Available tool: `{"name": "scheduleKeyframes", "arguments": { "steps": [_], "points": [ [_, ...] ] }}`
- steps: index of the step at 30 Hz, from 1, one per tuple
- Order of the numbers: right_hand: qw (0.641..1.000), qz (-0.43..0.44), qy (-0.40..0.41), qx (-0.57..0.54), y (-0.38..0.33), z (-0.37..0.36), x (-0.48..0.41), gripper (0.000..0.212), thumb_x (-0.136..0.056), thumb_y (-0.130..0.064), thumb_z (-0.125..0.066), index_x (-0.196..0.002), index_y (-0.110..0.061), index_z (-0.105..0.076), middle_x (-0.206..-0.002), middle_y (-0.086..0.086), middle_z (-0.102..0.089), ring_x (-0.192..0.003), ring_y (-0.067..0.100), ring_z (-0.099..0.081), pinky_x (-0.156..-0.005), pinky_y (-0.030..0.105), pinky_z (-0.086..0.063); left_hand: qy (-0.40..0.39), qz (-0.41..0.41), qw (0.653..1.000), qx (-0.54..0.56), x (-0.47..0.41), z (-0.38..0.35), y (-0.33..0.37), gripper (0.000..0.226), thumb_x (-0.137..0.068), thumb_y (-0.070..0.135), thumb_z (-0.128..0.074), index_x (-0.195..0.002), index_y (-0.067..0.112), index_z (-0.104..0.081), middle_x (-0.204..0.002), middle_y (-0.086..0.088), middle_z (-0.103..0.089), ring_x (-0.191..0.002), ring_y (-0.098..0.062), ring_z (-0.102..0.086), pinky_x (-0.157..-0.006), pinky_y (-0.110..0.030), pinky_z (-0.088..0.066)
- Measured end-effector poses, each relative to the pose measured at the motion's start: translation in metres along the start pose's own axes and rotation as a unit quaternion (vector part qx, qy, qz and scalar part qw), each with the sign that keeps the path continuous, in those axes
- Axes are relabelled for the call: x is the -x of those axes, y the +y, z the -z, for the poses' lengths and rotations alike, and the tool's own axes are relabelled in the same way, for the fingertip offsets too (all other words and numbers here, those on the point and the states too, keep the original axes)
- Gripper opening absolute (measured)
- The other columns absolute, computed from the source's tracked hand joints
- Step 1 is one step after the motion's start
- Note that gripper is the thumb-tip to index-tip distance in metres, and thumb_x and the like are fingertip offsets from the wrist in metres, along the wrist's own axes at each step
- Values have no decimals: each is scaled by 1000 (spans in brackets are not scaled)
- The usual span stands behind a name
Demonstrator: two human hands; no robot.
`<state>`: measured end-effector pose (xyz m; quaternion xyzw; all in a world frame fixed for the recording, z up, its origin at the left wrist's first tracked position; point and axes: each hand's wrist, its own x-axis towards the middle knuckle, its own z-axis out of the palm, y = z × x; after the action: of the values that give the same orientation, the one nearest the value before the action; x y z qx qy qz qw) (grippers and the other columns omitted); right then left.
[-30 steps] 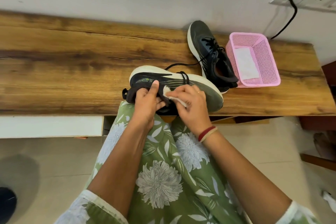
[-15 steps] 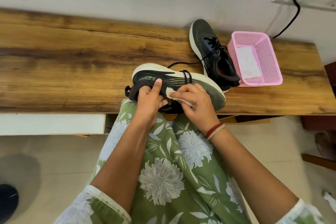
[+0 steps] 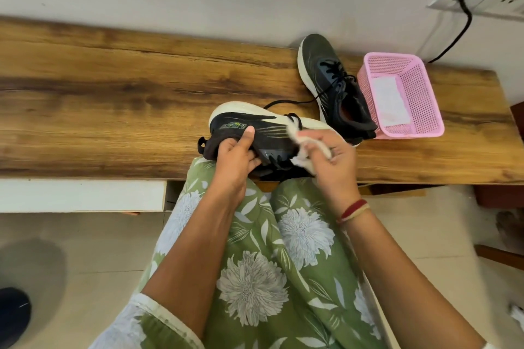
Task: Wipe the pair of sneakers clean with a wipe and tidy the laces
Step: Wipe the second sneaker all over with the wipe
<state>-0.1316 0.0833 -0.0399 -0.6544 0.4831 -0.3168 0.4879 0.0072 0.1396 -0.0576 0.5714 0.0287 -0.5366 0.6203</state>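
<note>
Wood-grain tabletop [image 3: 113, 99] is set against a pale wall, and a green floral garment [image 3: 255, 263] is seen below its near edge. At that edge one sneaker [image 3: 243, 117] is held on its side, white sole turned toward the wall. Its heel end is gripped by the left hand [image 3: 232, 163], thumb laid along the upper. The second sneaker [image 3: 320, 65] is stood upright farther back, just beside a pink basket [image 3: 425, 85] in which a white sheet [image 3: 390, 102] is laid. A crumpled wipe [image 3: 302, 153] is pinched in the curled fingers of the right hand [image 3: 337, 164], over the held sneaker.
</note>
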Motion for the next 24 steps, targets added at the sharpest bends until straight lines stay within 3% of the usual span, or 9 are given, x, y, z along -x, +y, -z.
{"name": "scheduleKeyframes", "arguments": {
  "steps": [2, 4, 10, 14, 16, 18, 20, 22, 24],
  "points": [
    [991, -47, 111, -64, -5, 4, -14, 26, -87, 1, -57, -85, -22, -68, -90, 1, -67, -83, 11, -61, -75, 23, -52, 5, -1, 1000, 1, 1, 0, 1, 42, -97, 21, -51, -126, -7, -44, -113, -18, -66, -100, -24, -66, -85, -35, -55],
    [990, -44, 127, -50, -7, 4, -20, 25, -87, 0, -57, -83, -23, -67, -86, -3, -67, -83, 10, -61, -79, 25, -49, 5, -3, 1000, 4, 0, 0, 0, 46, -98, 24, -49, -128, -10, -42, -116, -18, -65, -103, -25, -66, -89, -38, -54],
    [985, -27, 55, 160, -16, -28, -18, 18, -86, -13, -59, -89, -26, -70, -95, -2, -63, -92, 17, -58, -89, 41, -46, -3, -6, 1000, 23, -2, -2, -1, 49, -101, 42, -32, -123, 3, -53, -112, -16, -67, -100, -23, -67, -83, -35, -55],
    [945, 110, -24, 306, -26, -56, 0, 23, -85, -11, -55, -99, -23, -69, -97, 1, -59, -96, 23, -53, -85, 41, -39, -11, -28, 1000, 3, -5, 1, -3, 48, -102, 41, -29, -99, 7, -63, -96, -14, -68, -86, -21, -68, -76, -32, -57],
    [915, 139, -23, 379, -26, -51, -7, 25, -85, -13, -54, -100, -26, -68, -98, 0, -60, -97, 24, -52, -81, 40, -33, -17, -30, 999, -6, -6, 1, -4, 48, -102, 41, -29, -100, 7, -62, -97, -14, -69, -89, -21, -69, -77, -32, -57],
    [919, 107, -3, 379, -25, -46, -14, 25, -86, -14, -53, -100, -28, -68, -100, 0, -60, -98, 26, -50, -80, 39, -31, -19, -30, 999, -14, -7, 2, -5, 47, -101, 41, -29, -103, 7, -62, -101, -15, -69, -94, -23, -68, -80, -32, -57],
    [923, 146, -31, 356, -26, -48, -9, 25, -85, -16, -52, -97, -28, -69, -95, -1, -61, -94, 24, -51, -77, 38, -31, -22, -34, 999, -19, -7, 2, -6, 49, -102, 40, -28, -100, 5, -63, -99, -17, -69, -94, -24, -68, -80, -33, -57],
    [905, 197, -56, 373, -25, -50, -7, 23, -83, -18, -53, -94, -30, -69, -90, -4, -62, -89, 22, -52, -74, 37, -30, -29, -46, 998, -28, -8, 3, -6, 51, -102, 39, -28, -98, 2, -63, -87, -13, -70, -82, -19, -69, -73, -30, -57],
    [912, 167, -19, 373, -25, -50, -13, 22, -82, -20, -54, -92, -31, -70, -87, -4, -61, -88, 24, -52, -74, 36, -28, -28, -51, 998, -36, -9, 2, -7, 51, -102, 39, -28, -104, 1, -61, -78, -6, -70, -71, -12, -68, -65, -25, -56]
  ]
}}
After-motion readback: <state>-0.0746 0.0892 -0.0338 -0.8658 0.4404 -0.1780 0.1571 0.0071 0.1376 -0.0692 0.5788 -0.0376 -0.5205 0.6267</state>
